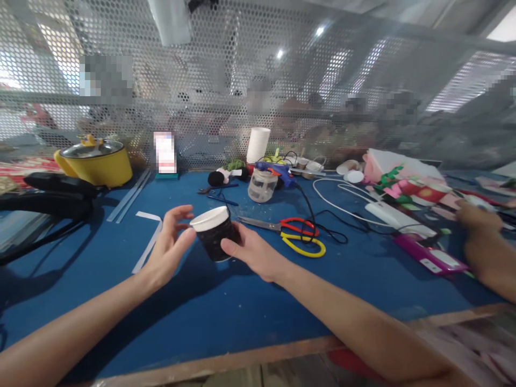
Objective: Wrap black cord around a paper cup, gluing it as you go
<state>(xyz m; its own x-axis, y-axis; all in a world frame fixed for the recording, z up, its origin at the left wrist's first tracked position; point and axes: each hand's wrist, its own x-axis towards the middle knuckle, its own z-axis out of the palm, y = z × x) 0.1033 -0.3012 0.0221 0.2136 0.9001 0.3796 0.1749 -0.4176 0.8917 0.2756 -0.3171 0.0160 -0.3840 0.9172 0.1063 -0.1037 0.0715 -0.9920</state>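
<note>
Both my hands hold a small paper cup point(213, 236) with a black sleeve and a white rim, just above the blue table point(226, 312). My left hand point(171, 242) touches the cup's rim and left side with thumb and fingertips, the other fingers spread. My right hand point(252, 252) wraps round the cup's right side and bottom. The cup tilts slightly toward me.
Red and yellow scissors point(296, 234) lie just right of the cup, with a black cord. Behind are a blue glue gun point(274, 171), a clear jar point(262, 185), a stack of white cups point(257, 144) and a yellow pot point(97, 161). Another person's hand point(479, 236) works at the right among coloured paper.
</note>
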